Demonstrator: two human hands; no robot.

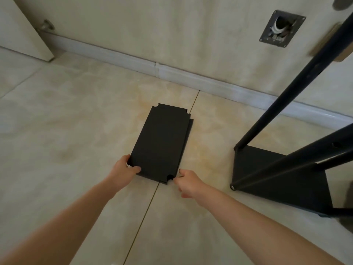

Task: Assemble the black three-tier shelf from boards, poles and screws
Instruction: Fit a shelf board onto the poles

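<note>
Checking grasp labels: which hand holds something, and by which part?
The left hand grips the top board by its near-left corner; the right hand holds nothing.

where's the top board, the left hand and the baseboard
top board (162,140), head view, middle of its flat face
left hand (125,170), head view, back of the hand
baseboard (191,75), head view, its front face

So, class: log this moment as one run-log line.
stage: picking up boards | left hand: grips near corner of stacked boards | right hand: at other near corner, grip unclear | base with poles: stands right
</note>
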